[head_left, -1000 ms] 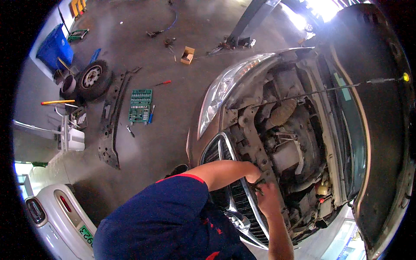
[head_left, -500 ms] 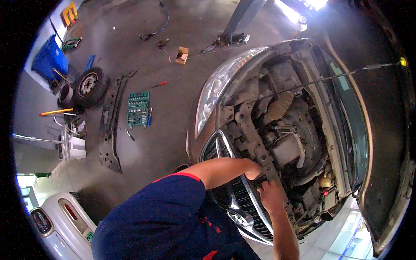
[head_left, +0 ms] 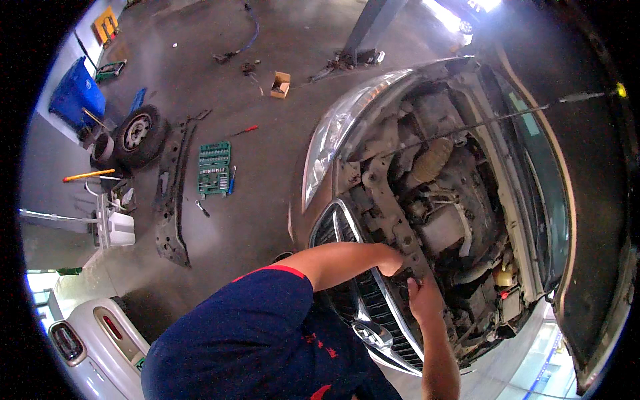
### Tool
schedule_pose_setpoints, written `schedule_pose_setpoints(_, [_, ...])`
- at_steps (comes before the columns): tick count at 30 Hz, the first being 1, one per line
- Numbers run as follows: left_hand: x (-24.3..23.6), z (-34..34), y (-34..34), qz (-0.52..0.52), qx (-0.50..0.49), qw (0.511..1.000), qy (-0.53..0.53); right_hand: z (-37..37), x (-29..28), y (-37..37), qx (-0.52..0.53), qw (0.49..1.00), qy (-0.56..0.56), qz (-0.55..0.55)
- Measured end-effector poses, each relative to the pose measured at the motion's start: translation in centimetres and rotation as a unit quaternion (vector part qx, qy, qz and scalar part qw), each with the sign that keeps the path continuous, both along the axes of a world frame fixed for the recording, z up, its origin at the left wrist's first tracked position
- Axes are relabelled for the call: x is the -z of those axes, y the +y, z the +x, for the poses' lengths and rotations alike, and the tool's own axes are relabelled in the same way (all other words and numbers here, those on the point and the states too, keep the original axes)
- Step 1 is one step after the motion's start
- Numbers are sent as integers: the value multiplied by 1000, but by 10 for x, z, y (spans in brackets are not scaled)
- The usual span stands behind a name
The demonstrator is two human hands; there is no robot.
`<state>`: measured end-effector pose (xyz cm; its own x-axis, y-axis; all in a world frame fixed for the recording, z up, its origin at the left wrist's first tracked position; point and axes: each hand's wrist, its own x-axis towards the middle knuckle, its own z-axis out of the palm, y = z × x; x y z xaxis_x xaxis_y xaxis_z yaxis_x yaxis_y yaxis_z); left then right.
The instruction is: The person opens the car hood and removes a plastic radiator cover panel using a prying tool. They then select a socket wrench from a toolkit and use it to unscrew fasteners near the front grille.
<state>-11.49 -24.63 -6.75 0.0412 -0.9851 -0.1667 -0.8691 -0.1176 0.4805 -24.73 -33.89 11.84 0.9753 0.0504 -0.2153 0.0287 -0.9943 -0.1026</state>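
A car's front end lies before me, with its engine bay uncovered. My left hand (head_left: 389, 261) reaches down between the chrome-edged grille (head_left: 347, 230) and the upper crossmember (head_left: 390, 210); its fingers are hidden below the wrist. Just to the right and nearer to me, my right hand (head_left: 425, 297) is at the crossmember's near part. Its thumb points forward and its fingers are curled; whatever they hold, if anything, does not show. Beside the hands are the dark engine parts (head_left: 443, 230) and the headlight (head_left: 337, 127).
A thin prop rod (head_left: 493, 123) crosses above the engine bay to the raised hood (head_left: 593, 200). On the floor at left lie a green socket set (head_left: 214, 180), a red screwdriver (head_left: 248, 129), a ratchet (head_left: 203, 209), a long metal beam (head_left: 172, 200), a wheel (head_left: 138, 131) and a small cardboard box (head_left: 281, 85).
My right hand has shifted slightly to the right, and its thumb now stands out more from the curled fingers. My left hand stays nearly where it was.
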Motion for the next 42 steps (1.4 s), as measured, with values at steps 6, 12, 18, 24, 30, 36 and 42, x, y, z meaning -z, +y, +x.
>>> schedule_pose_setpoints(6, [19, 5, -2, 0, 25, 999, -42, -4, -9, 16, -118, 993, -27, -11])
schedule_pose_setpoints(12, [6, 6, -2, 23, 39, 998, -51, -2, -8, 9, -11, 996, 77, -50])
schedule_pose_setpoints(18, [-10, 3, 0, 22, 58, 994, -87, -2, -3, -4, 10, 999, 37, 27])
schedule_pose_setpoints(24, [21, 3, -8, 44, 27, 994, -94, -1, -15, 20, -100, 995, 18, -9])
schedule_pose_setpoints(30, [-28, 4, 14, -3, -13, 999, 34, 6, -22, 15, 91, 977, 186, -38])
schedule_pose_setpoints(36, [-29, 6, 19, 43, -7, 999, -23, 8, -14, 12, -60, 994, -19, 89])
schedule_pose_setpoints(42, [-48, 2, 25, -4, -13, 998, 54, -5, -25, 19, -138, 983, 81, -93])
